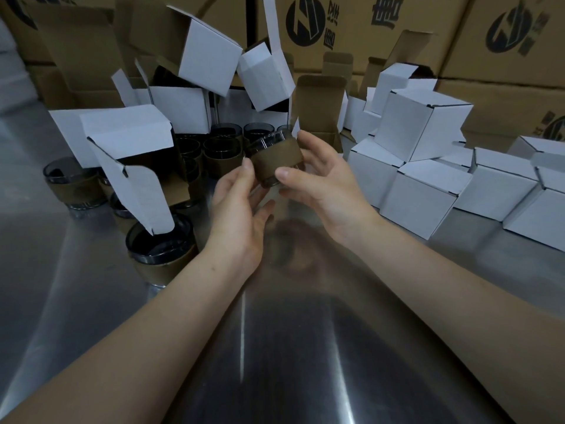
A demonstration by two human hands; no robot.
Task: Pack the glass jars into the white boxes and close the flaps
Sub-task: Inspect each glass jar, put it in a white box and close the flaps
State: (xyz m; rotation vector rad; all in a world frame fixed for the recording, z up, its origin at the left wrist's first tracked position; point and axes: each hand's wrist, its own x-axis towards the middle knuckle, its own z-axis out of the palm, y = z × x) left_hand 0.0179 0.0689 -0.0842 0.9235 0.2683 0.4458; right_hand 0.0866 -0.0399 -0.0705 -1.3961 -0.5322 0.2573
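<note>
Item: glass jar (pixel 275 162), dark glass in a brown card sleeve, held slightly tilted in the air above the steel table (pixel 305 347). Right hand (pixel 321 185): curled round the jar, thumb on the near face of the sleeve, fingers over the far side. Left hand (pixel 241 206): thumb laid against the sleeve's left edge, remaining fingers loosely spread beneath and blurred; whether they touch the base cannot be told. Just behind the jar: open box (pixel 322 139), brown inside, lid flap standing upright. To the left: spare jars (pixel 220 148) crowded together among unfilled boxes (pixel 131 136) with flaps hanging. To the right: closed boxes (pixel 425 133), stacked. Rear: brown cartons (pixel 504 41). Step in hand, as judged: bringing the jar to a box for insertion. Handling note: bare glass is likely slippery, so grip on the sleeve; square the base to the opening before lowering; keep the upright flap clear; steady the box with the freer hand; fold side tabs before the lid.
</note>
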